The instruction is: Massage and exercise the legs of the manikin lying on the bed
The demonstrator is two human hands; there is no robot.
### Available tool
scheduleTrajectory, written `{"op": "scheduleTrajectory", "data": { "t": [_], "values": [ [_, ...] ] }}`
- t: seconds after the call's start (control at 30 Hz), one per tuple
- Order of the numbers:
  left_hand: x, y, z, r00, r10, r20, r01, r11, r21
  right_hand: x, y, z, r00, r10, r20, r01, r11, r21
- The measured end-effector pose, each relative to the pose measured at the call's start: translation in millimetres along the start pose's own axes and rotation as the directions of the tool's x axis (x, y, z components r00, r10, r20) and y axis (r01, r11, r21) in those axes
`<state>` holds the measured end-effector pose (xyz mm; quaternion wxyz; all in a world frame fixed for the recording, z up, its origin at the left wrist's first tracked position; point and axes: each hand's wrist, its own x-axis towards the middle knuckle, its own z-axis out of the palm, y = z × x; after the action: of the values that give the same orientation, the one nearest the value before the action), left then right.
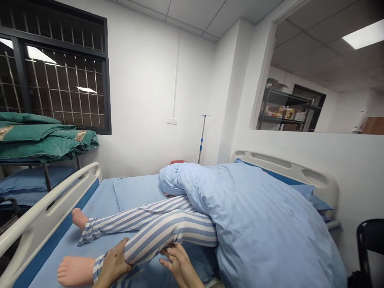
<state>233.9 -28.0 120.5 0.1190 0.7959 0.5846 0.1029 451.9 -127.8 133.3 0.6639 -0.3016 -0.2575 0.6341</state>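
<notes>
Two legs in blue-and-white striped trousers lie on the bed; their smooth bare feet look like a manikin's. The near leg (159, 236) is bent, its knee raised off the sheet. My left hand (115, 258) is closed round its lower part, between knee and ankle. Under the bent knee is my right hand (180, 262), its fingers apart and the fingertips touching the underside; some of them are partly hidden. The far leg (132, 216) lies almost straight behind. A light blue quilt (258, 216) covers everything above the thighs.
The bed has a cream footboard (45, 212) on the left and a headboard (288, 168) on the right. Green folded bedding (45, 138) lies on a rack by the window. A drip stand (202, 140) rises behind the bed, and a black chair (370, 236) is at the right.
</notes>
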Motion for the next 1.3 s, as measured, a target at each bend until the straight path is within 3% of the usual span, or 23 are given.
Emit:
{"op": "scheduleTrajectory", "data": {
  "t": [0.13, 0.27, 0.43, 0.63, 0.73, 1.03, 1.2, 1.3],
  "values": [
    [-3, -37, -14, 0.999, 0.033, -0.034, -0.031, 0.996, 0.082, 4, 33, 2, 0.998, 0.058, -0.003, -0.057, 0.985, 0.165],
    [-11, -56, -42, 0.997, 0.07, -0.024, -0.063, 0.974, 0.219, 6, 60, 6, 0.992, 0.128, -0.013, -0.119, 0.955, 0.273],
    [-27, -49, -71, 0.989, 0.145, 0.001, -0.137, 0.933, 0.333, 8, 90, 6, 0.978, 0.205, -0.048, -0.174, 0.917, 0.36],
    [-42, -37, -76, 0.983, 0.174, 0.051, -0.18, 0.905, 0.386, 7, 111, 1, 0.967, 0.239, -0.086, -0.186, 0.897, 0.401],
    [-45, -33, -75, 0.986, 0.159, 0.058, -0.169, 0.907, 0.385, 4, 107, 2, 0.97, 0.223, -0.099, -0.169, 0.907, 0.386],
    [-48, -42, -71, 0.989, 0.15, 0.004, -0.142, 0.927, 0.348, -4, 90, 0, 0.978, 0.209, 0.017, -0.195, 0.876, 0.441],
    [-40, -40, -54, 0.988, 0.128, -0.088, -0.108, 0.973, 0.203, -11, 45, 1, 0.99, 0.128, 0.064, -0.143, 0.917, 0.373],
    [-30, -31, -49, 0.988, 0.132, -0.085, -0.122, 0.986, 0.113, -14, 9, 5, 0.992, 0.072, 0.102, -0.098, 0.953, 0.286]
  ]
}}
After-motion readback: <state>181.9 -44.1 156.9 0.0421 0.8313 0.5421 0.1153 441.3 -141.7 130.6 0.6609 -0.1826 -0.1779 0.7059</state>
